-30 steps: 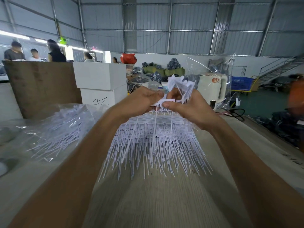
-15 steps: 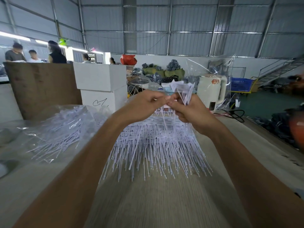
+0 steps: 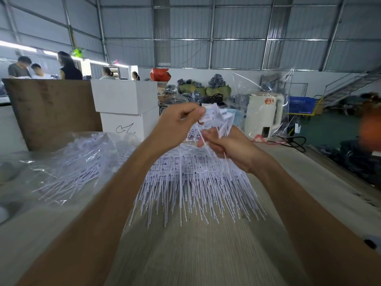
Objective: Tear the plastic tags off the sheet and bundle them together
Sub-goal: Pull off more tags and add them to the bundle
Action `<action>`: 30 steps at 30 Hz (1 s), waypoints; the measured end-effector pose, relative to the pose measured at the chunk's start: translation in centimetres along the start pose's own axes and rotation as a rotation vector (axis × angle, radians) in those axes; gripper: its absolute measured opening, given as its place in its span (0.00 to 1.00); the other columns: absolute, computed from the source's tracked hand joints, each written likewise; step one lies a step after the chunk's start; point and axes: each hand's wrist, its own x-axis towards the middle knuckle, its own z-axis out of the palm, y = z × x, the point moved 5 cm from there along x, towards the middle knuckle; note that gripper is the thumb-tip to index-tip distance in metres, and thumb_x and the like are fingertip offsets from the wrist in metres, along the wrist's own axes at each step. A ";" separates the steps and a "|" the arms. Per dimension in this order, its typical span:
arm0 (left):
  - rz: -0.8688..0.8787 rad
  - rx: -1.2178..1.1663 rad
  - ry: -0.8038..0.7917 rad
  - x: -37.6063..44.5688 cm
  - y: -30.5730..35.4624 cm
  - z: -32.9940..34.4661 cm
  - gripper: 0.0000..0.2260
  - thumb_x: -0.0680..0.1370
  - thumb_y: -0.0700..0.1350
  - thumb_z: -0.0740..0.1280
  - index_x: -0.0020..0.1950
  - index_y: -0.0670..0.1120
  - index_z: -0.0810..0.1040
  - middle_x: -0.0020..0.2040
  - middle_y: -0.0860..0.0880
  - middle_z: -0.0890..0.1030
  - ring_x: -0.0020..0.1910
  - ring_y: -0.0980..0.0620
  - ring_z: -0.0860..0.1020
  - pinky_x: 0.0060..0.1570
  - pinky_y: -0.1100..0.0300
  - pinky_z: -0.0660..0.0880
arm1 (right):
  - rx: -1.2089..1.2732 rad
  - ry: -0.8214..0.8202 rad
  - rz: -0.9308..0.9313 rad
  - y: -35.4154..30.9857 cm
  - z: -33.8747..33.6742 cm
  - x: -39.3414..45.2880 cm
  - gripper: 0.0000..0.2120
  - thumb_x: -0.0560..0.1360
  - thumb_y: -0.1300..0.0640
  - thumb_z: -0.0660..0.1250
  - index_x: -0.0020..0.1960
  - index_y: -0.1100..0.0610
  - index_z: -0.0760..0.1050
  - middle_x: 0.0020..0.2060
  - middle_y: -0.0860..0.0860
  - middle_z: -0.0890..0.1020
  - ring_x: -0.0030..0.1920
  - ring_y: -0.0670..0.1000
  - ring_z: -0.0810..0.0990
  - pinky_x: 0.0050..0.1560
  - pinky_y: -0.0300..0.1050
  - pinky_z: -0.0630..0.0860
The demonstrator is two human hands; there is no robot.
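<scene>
I saw both hands raised above the far half of the table (image 3: 198,254), close together but not touching. The left hand (image 3: 177,125) had its fingers curled, and thumb and forefinger pinched the head of a white plastic tag (image 3: 204,118) at the top of the cluster. The right hand (image 3: 231,148), a little lower and just beside it, was closed around a bundle of tags (image 3: 221,120) whose flat heads fanned out above the fingers while a few thin tails ran down past the palm. I could not tell how many tags were in that grip.

Under the hands lay the pile of tag sheets (image 3: 195,182), spread across the middle of the table with the long thin tails pointing toward the near edge. Small print showed on the heads in the pile, but it was too fine for me to read. Toward the left edge a clear plastic bag (image 3: 68,164) held more tags, lying loose and slanted.

At the far edge stood two white boxes (image 3: 125,108), one on the other; the lower one bore a hand-drawn black scribble I could not make out as a word. To their left a brown board (image 3: 51,112) stood upright. Toward the far right corner a white kettle (image 3: 265,113) carried a small orange label, unreadable, with crinkled clear film (image 3: 268,83) around it. Several people (image 3: 41,68) stood beyond the board.
</scene>
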 end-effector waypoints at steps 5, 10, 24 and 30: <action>-0.090 -0.025 -0.229 -0.3 -0.6 1.8 0.08 0.83 0.48 0.65 0.54 0.43 0.77 0.28 0.55 0.70 0.25 0.53 0.63 0.26 0.62 0.60 | 0.160 0.218 0.080 0.3 -1.4 0.2 0.16 0.86 0.57 0.56 0.40 0.55 0.72 0.26 0.47 0.61 0.26 0.46 0.56 0.26 0.38 0.56; -0.095 0.000 -0.368 -0.4 0.1 3.2 0.07 0.83 0.46 0.65 0.57 0.45 0.72 0.32 0.68 0.77 0.29 0.66 0.73 0.31 0.72 0.67 | 0.481 0.405 0.189 1.0 -1.0 0.5 0.14 0.84 0.62 0.56 0.41 0.54 0.70 0.25 0.46 0.61 0.24 0.45 0.56 0.23 0.38 0.52; -0.285 -0.034 -0.647 -1.4 -1.9 2.1 0.13 0.83 0.39 0.63 0.62 0.52 0.63 0.37 0.54 0.82 0.41 0.50 0.72 0.45 0.51 0.70 | 0.118 0.051 0.076 0.5 -2.0 -0.3 0.13 0.80 0.45 0.68 0.49 0.55 0.77 0.28 0.45 0.68 0.25 0.44 0.60 0.23 0.36 0.58; -0.287 -0.272 -0.553 -1.6 -1.6 1.2 0.21 0.79 0.34 0.68 0.69 0.37 0.64 0.45 0.39 0.86 0.39 0.43 0.79 0.38 0.55 0.75 | -0.136 -0.128 -0.012 -1.6 -0.2 -0.1 0.15 0.81 0.53 0.69 0.55 0.65 0.74 0.27 0.45 0.75 0.27 0.44 0.61 0.27 0.40 0.57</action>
